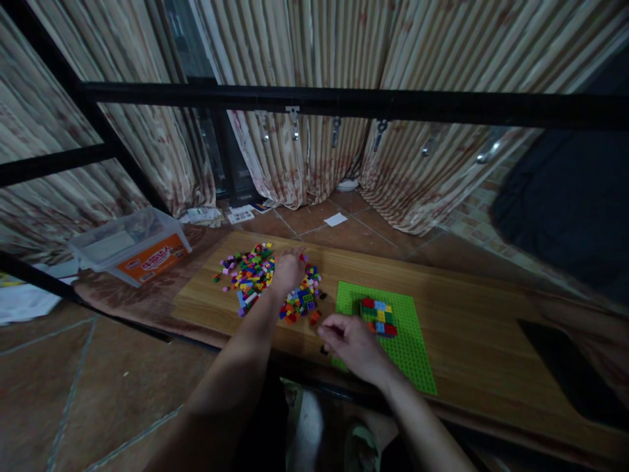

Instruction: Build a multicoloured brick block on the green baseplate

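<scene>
My left hand (289,270) reaches into a pile of small colourful building bricks (253,270). Its fingers point away from me and are too blurred and hidden to show whether they grip a brick. Over the left edge of a green baseplate (407,331), my right hand (354,341) is curled with thumb and fingertips together. Anything in that pinch is too small to make out. A dark little piece (324,350) shows just below the fingertips. On the baseplate stands a brick structure (381,316) in red, blue, yellow and green, partly covered by my right hand.
Bricks and baseplate lie on a long wooden board (466,328). A clear plastic box with an orange label (150,257) stands at the left. A black flat object (572,370) lies at the right. A dark metal bar (344,101) crosses in front of striped curtains (314,52).
</scene>
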`<state>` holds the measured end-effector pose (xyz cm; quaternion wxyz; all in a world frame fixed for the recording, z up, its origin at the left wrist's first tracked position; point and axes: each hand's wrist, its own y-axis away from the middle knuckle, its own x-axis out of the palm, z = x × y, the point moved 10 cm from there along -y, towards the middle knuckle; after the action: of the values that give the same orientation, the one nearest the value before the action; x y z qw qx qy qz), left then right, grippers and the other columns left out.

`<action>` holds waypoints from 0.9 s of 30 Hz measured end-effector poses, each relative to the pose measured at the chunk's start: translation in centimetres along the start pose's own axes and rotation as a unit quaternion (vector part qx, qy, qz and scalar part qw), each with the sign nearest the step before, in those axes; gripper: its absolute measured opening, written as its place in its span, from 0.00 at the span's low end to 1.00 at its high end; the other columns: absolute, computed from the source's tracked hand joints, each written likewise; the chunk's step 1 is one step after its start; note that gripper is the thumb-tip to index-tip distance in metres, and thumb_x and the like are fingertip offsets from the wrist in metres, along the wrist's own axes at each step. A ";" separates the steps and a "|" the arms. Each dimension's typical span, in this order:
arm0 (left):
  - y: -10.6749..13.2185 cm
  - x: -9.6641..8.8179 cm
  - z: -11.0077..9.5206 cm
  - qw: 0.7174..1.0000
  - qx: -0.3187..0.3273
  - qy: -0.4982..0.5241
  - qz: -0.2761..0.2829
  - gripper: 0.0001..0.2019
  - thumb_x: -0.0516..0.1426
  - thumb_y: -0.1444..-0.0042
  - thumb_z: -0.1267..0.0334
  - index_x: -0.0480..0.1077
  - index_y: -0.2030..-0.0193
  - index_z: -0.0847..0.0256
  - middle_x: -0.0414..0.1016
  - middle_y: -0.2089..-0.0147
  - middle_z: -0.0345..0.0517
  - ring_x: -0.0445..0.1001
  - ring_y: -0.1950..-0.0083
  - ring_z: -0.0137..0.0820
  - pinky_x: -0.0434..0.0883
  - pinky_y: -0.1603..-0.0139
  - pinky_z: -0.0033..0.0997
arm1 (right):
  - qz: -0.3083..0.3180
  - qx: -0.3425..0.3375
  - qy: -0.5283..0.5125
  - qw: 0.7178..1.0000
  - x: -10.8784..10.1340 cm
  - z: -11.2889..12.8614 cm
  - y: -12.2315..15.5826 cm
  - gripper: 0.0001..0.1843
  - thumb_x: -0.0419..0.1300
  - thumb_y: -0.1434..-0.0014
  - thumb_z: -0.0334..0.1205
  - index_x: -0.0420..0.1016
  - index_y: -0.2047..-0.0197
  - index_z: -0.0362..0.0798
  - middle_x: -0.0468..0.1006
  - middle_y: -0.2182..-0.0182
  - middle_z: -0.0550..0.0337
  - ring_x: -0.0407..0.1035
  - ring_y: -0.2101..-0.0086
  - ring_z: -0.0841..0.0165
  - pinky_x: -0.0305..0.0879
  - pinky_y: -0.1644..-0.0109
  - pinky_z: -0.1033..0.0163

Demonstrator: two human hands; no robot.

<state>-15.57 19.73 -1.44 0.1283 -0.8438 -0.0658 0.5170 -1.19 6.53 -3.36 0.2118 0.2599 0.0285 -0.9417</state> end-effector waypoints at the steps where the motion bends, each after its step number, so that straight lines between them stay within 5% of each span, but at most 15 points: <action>1: 0.1 -0.6 0.0 1.000 -0.002 0.030 -0.007 0.24 0.51 0.47 0.72 0.67 0.42 0.63 0.75 0.46 0.53 0.73 0.46 0.38 0.65 0.41 0.35 | 0.044 0.004 0.005 0.999 0.9 -0.1 0.4 0.13 0.54 0.42 0.42 0.75 0.74 0.50 0.75 0.81 0.64 0.66 0.79 0.70 0.55 0.74 0.65; 4: 0.8 -1.9 -0.3 0.985 -0.004 0.175 -0.008 0.24 0.51 0.46 0.72 0.66 0.41 0.64 0.77 0.50 0.52 0.75 0.51 0.36 0.69 0.46 0.36 | 0.070 -0.008 0.048 0.996 2.0 0.0 1.0 0.11 0.58 0.45 0.39 0.76 0.77 0.50 0.76 0.80 0.63 0.67 0.76 0.70 0.54 0.73 0.65; 10: 3.5 -1.2 -2.4 0.881 -0.034 0.457 0.118 0.23 0.57 0.47 0.67 0.67 0.43 0.65 0.75 0.47 0.55 0.77 0.57 0.35 0.73 0.52 0.38 | -0.033 -0.033 -0.014 0.999 0.8 0.4 -1.2 0.08 0.58 0.45 0.38 0.79 0.64 0.52 0.80 0.70 0.59 0.71 0.70 0.66 0.62 0.65 0.61; 13: 4.7 -1.0 -4.2 0.842 -0.026 0.517 0.153 0.22 0.58 0.48 0.67 0.68 0.45 0.66 0.76 0.50 0.54 0.77 0.56 0.34 0.73 0.51 0.38 | -0.113 -0.020 -0.103 0.988 -1.0 -0.2 -1.8 0.10 0.57 0.43 0.43 0.78 0.62 0.51 0.81 0.67 0.58 0.73 0.68 0.66 0.65 0.63 0.61; 21: 6.6 -1.5 -10.1 0.900 0.126 0.388 0.156 0.20 0.54 0.42 0.69 0.67 0.43 0.62 0.75 0.48 0.50 0.74 0.48 0.33 0.70 0.45 0.36 | -0.255 0.044 -0.425 0.867 -4.9 -3.0 -1.3 0.21 0.65 0.53 0.58 0.73 0.68 0.47 0.76 0.76 0.64 0.65 0.79 0.75 0.58 0.77 0.69; 27: 7.1 -1.9 -11.7 0.936 0.172 0.285 0.113 0.21 0.58 0.46 0.67 0.69 0.44 0.60 0.75 0.47 0.49 0.74 0.48 0.35 0.70 0.44 0.36 | -0.280 0.033 -0.447 0.849 -6.3 -3.3 -1.0 0.20 0.71 0.60 0.51 0.76 0.69 0.46 0.74 0.80 0.66 0.63 0.81 0.78 0.57 0.79 0.71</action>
<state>-6.20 10.71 3.16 0.2255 -0.9226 0.1591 0.2697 4.86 10.37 -3.10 -0.0802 -0.2010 -0.0288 -0.9759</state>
